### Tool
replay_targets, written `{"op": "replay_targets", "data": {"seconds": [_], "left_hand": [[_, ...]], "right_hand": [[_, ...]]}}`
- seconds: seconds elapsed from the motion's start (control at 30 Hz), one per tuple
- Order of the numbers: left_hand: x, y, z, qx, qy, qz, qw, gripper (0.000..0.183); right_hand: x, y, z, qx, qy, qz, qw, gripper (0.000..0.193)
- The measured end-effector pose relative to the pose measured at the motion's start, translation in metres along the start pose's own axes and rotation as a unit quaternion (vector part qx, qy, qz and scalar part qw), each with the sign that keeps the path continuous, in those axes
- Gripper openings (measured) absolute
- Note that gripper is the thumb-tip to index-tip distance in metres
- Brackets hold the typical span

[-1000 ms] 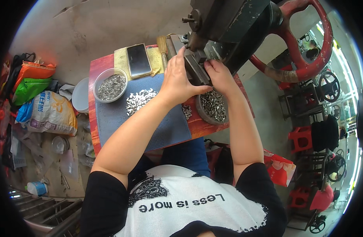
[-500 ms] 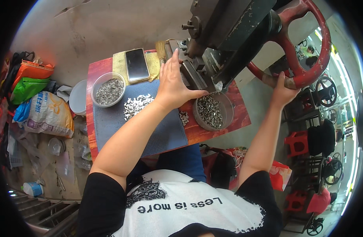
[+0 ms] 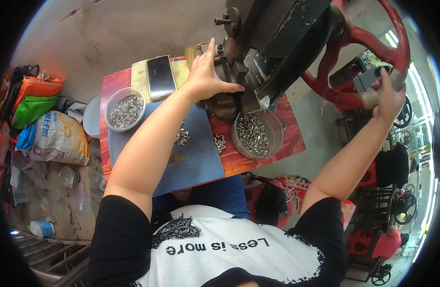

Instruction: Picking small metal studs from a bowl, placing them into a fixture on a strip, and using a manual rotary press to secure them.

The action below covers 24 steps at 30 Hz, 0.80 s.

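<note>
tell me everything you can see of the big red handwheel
The red handwheel is large, with a thick rounded rim and broad spokes, apparently painted metal with pale, worn-looking patches. It joins the black press at the upper right, tilted in this view, its top cut off by the picture's edge. The right hand grips the rim at its lower right, covering part of it.

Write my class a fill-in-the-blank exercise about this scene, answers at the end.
1. The right hand is on the red ____ of the machine.
2. The phone lies on a ____ cloth.
3. The mat beneath the left forearm is ____.
4. The tubs of small silvery pieces number ____.

Missing words: wheel; yellow; blue; two.
</note>
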<state>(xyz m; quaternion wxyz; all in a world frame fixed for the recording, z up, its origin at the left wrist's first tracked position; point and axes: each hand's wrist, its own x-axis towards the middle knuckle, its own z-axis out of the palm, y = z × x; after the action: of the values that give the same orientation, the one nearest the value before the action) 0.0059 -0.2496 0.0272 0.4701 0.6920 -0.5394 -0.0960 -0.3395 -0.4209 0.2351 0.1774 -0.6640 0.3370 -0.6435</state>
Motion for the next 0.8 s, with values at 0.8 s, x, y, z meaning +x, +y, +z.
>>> {"op": "replay_targets", "data": {"seconds": [0.8], "left_hand": [[-0.06,0.039,0.012,0.016,0.155,0.129,0.979,0.143]], "right_hand": [[-0.125,0.08,0.047,-0.109,0.105,-0.004,0.988,0.056]]}}
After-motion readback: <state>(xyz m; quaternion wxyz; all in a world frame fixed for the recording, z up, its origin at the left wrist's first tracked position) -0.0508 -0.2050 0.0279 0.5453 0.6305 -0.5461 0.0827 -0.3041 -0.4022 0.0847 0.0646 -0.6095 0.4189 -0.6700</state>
